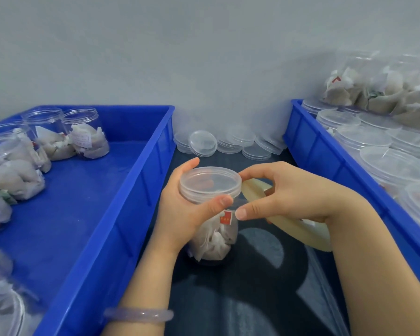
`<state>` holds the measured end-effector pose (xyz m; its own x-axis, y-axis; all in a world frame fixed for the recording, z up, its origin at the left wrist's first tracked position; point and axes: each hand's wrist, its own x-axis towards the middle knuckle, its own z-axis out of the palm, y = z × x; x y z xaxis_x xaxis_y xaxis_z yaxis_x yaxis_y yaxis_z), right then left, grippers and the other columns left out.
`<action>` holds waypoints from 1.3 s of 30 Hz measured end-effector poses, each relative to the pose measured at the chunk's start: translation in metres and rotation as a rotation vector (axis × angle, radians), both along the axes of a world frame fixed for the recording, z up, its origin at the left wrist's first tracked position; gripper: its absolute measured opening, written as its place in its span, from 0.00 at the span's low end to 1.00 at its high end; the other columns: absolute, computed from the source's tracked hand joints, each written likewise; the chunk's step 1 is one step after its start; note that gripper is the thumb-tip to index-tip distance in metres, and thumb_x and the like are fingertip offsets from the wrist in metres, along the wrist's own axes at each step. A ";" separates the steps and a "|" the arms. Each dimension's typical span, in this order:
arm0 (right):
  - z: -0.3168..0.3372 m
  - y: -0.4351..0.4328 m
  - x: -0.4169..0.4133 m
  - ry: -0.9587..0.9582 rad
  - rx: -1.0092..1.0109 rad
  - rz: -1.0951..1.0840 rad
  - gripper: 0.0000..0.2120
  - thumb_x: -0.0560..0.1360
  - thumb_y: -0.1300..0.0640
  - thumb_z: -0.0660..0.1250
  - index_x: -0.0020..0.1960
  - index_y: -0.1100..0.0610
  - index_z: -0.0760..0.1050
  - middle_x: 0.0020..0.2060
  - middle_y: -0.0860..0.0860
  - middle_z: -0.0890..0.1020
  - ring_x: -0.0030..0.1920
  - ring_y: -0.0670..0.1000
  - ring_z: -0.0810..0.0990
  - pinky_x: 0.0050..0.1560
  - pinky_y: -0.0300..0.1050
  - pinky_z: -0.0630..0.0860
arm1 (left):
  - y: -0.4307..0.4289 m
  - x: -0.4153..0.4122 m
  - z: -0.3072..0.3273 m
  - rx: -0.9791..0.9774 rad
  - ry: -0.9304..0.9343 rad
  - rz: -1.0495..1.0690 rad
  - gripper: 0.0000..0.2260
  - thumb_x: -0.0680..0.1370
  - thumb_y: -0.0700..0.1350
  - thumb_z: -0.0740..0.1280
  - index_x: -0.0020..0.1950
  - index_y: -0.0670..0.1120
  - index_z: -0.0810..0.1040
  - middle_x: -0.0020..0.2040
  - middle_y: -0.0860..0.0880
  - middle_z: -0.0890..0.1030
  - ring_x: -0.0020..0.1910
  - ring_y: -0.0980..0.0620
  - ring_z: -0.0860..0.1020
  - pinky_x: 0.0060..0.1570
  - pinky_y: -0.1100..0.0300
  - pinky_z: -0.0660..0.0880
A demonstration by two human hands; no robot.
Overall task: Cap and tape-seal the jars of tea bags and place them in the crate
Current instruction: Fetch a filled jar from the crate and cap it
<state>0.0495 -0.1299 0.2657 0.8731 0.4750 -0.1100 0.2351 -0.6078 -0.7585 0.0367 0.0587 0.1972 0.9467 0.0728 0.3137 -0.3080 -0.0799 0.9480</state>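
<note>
Tape-sealing, seemingly, with left grip (pixel 180 214) clamped on capped jar (pixel 216 238), right grip (pixel 289 197) pinching tape roll (pixel 297 229) at 3 o'clock; next, wrap lid (pixel 210 181) seam.

Working lane: a narrow strip of dark surface (pixel 264 282) between the left crate (pixel 141 180) and the right crate (pixel 325 151), with a blue wall on either side.

Mid-lane stands the jar (pixel 214 234), gripped by the left hand (pixel 180 209). The right hand (pixel 289 192), holding the tape roll (pixel 291 226), fills the gap across to the right crate.

The far end is blocked by loose lids (pixel 228 141) heaped against the back wall (pixel 204 69).

I see passage above the jar.

In the left crate, open jars (pixel 58 141) crowd the far corner and left edge, while the middle and right floor lie bare.

The right crate is packed with capped jars (pixel 374 141).
</note>
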 end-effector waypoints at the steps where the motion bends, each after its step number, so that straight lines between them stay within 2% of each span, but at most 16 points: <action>1: 0.000 0.000 0.000 -0.007 -0.002 -0.003 0.26 0.56 0.37 0.76 0.52 0.37 0.78 0.52 0.36 0.80 0.45 0.37 0.80 0.50 0.42 0.76 | 0.001 0.000 0.000 -0.005 -0.003 -0.008 0.41 0.53 0.60 0.76 0.65 0.55 0.69 0.56 0.58 0.79 0.55 0.64 0.78 0.48 0.71 0.75; 7: -0.007 0.002 0.006 -0.040 -0.010 -0.075 0.26 0.53 0.32 0.74 0.49 0.36 0.77 0.46 0.33 0.79 0.42 0.33 0.79 0.47 0.40 0.74 | 0.004 -0.001 0.000 -0.026 0.002 -0.067 0.37 0.54 0.57 0.76 0.63 0.54 0.72 0.54 0.56 0.82 0.55 0.59 0.80 0.50 0.67 0.76; 11: -0.017 0.000 0.011 0.008 0.054 -0.062 0.27 0.52 0.33 0.76 0.49 0.37 0.78 0.52 0.36 0.80 0.46 0.38 0.80 0.52 0.47 0.76 | 0.003 -0.001 0.001 -0.012 0.006 -0.108 0.37 0.54 0.55 0.76 0.62 0.53 0.72 0.54 0.54 0.82 0.55 0.58 0.80 0.49 0.66 0.76; 14: -0.022 0.001 0.013 0.022 0.096 -0.050 0.28 0.51 0.33 0.76 0.49 0.36 0.78 0.52 0.35 0.80 0.47 0.38 0.78 0.51 0.46 0.75 | 0.003 -0.003 0.001 -0.005 -0.006 -0.112 0.36 0.54 0.55 0.76 0.61 0.52 0.71 0.54 0.54 0.81 0.55 0.59 0.80 0.48 0.67 0.76; 18: -0.022 -0.002 0.015 0.043 0.099 -0.035 0.29 0.50 0.34 0.77 0.50 0.35 0.78 0.52 0.32 0.79 0.51 0.37 0.77 0.54 0.46 0.73 | 0.000 -0.006 0.003 0.059 -0.057 -0.064 0.38 0.52 0.57 0.76 0.61 0.54 0.71 0.60 0.51 0.77 0.58 0.59 0.77 0.51 0.68 0.75; 21: -0.020 -0.010 0.013 0.090 0.069 0.016 0.34 0.51 0.39 0.79 0.56 0.34 0.76 0.55 0.34 0.79 0.54 0.39 0.78 0.58 0.46 0.74 | -0.002 -0.009 0.009 0.156 -0.094 -0.053 0.37 0.52 0.57 0.78 0.60 0.58 0.71 0.60 0.54 0.77 0.58 0.63 0.76 0.51 0.71 0.73; 23: -0.018 -0.015 0.011 0.114 0.057 0.032 0.38 0.52 0.46 0.81 0.61 0.35 0.73 0.56 0.37 0.79 0.52 0.39 0.79 0.58 0.45 0.74 | 0.001 -0.011 0.013 0.242 -0.064 -0.057 0.39 0.53 0.57 0.82 0.61 0.59 0.70 0.59 0.59 0.77 0.59 0.65 0.75 0.54 0.70 0.73; 26: -0.017 -0.012 0.009 0.083 -0.032 0.039 0.36 0.58 0.52 0.81 0.61 0.35 0.70 0.54 0.34 0.76 0.44 0.33 0.75 0.49 0.35 0.72 | 0.005 -0.019 0.030 0.590 -0.001 -0.002 0.43 0.57 0.61 0.79 0.68 0.63 0.64 0.62 0.67 0.69 0.62 0.68 0.66 0.53 0.71 0.69; 28: -0.015 -0.003 0.007 0.035 -0.112 0.032 0.36 0.62 0.52 0.80 0.62 0.33 0.67 0.54 0.32 0.73 0.45 0.32 0.73 0.44 0.32 0.70 | -0.001 -0.022 0.045 0.902 0.024 0.026 0.46 0.60 0.61 0.75 0.73 0.63 0.54 0.68 0.62 0.64 0.68 0.61 0.59 0.59 0.64 0.65; 30: -0.014 0.004 0.007 -0.021 -0.195 0.034 0.38 0.63 0.51 0.79 0.67 0.37 0.65 0.59 0.37 0.71 0.50 0.38 0.74 0.48 0.36 0.73 | -0.013 -0.014 0.056 1.144 0.103 -0.005 0.50 0.62 0.59 0.75 0.76 0.58 0.49 0.72 0.53 0.60 0.72 0.51 0.58 0.65 0.54 0.65; 31: -0.013 0.005 0.006 -0.036 -0.227 0.022 0.39 0.62 0.51 0.79 0.68 0.38 0.64 0.62 0.39 0.70 0.53 0.41 0.73 0.51 0.40 0.74 | -0.020 -0.007 0.060 1.210 0.158 -0.023 0.51 0.62 0.59 0.76 0.77 0.56 0.49 0.72 0.51 0.60 0.72 0.49 0.59 0.64 0.53 0.66; 33: -0.013 0.006 0.007 -0.048 -0.240 -0.024 0.44 0.62 0.50 0.79 0.72 0.39 0.60 0.68 0.41 0.67 0.59 0.44 0.71 0.56 0.44 0.72 | -0.029 0.003 0.068 1.268 0.227 -0.034 0.48 0.63 0.58 0.78 0.75 0.54 0.54 0.70 0.50 0.63 0.69 0.48 0.62 0.58 0.53 0.68; 36: -0.015 0.003 0.009 -0.030 -0.123 -0.151 0.52 0.61 0.50 0.78 0.76 0.40 0.52 0.75 0.42 0.57 0.68 0.46 0.66 0.63 0.46 0.70 | -0.025 0.010 0.067 1.237 0.211 -0.047 0.42 0.63 0.60 0.76 0.72 0.58 0.59 0.66 0.53 0.65 0.65 0.51 0.63 0.51 0.57 0.66; 38: -0.016 0.001 0.011 0.015 -0.135 -0.212 0.56 0.58 0.46 0.77 0.77 0.42 0.49 0.75 0.46 0.59 0.69 0.50 0.67 0.65 0.51 0.70 | -0.021 0.008 0.064 1.211 0.164 -0.049 0.37 0.62 0.61 0.75 0.67 0.61 0.61 0.62 0.56 0.65 0.61 0.54 0.64 0.46 0.58 0.64; 39: -0.015 0.000 0.011 0.062 -0.172 -0.226 0.57 0.55 0.44 0.76 0.77 0.42 0.49 0.73 0.49 0.63 0.66 0.51 0.72 0.63 0.52 0.73 | -0.020 0.008 0.063 1.193 0.146 -0.053 0.36 0.63 0.61 0.75 0.66 0.61 0.62 0.61 0.56 0.65 0.60 0.54 0.64 0.45 0.58 0.63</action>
